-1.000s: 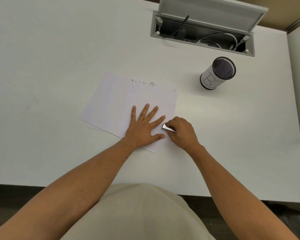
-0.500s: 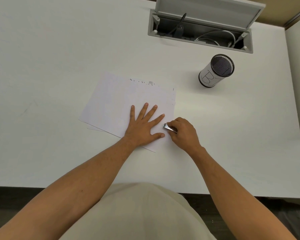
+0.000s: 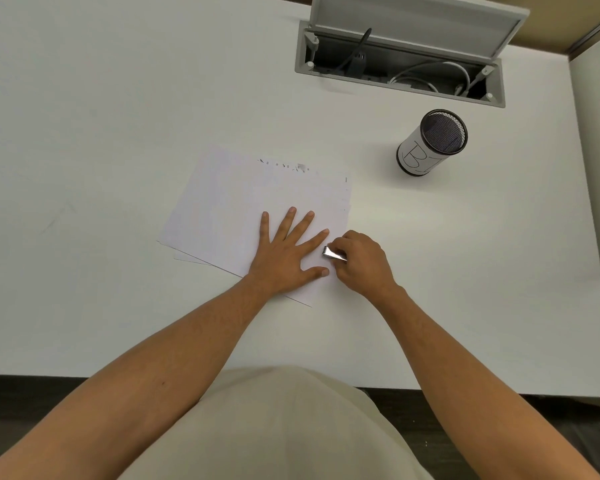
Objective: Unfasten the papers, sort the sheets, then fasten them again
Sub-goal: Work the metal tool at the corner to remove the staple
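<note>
Both hands busy: left hand (image 3: pixel 284 252) flat, pinning papers (image 3: pixel 229 206); right hand (image 3: pixel 359 261) pinching metal clip (image 3: pixel 334 253). Keep stack pressed, work clip straight off the edge.

White table (image 3: pixel 118 98) with papers (image 3: pixel 222 209) and mesh cup (image 3: pixel 430 143)

papers (image 3: pixel 229 209) — white, flat, slightly fanned | metal clip (image 3: pixel 333 253) — silver, at right edge
</note>
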Motion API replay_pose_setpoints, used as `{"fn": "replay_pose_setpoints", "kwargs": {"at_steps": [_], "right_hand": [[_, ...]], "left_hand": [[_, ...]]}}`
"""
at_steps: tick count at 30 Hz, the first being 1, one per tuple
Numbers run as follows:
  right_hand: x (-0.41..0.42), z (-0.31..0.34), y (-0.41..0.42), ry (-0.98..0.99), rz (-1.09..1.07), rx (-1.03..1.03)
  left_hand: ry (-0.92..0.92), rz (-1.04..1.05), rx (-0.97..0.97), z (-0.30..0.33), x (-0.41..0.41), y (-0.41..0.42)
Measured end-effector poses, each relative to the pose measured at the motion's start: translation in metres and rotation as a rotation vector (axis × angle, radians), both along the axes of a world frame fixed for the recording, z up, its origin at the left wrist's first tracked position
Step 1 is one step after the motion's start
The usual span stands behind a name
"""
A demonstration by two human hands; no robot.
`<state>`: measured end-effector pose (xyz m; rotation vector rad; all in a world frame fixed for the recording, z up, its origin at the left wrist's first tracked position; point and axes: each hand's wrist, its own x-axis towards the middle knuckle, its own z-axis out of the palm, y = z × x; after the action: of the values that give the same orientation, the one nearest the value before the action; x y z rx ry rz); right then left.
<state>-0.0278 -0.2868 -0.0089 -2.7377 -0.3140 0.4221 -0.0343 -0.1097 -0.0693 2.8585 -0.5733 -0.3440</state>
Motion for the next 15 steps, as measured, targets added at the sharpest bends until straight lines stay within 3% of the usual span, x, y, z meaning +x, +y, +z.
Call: {"fn": "replay_pose_setpoints", "kwargs": {"at_steps": [15], "right_hand": [[-0.013,-0.011,-0.012,-0.342,0.252,-0.071]], "left_hand": [[0.022,0.001,0.028,0.001,0.001,-0.001]]}}
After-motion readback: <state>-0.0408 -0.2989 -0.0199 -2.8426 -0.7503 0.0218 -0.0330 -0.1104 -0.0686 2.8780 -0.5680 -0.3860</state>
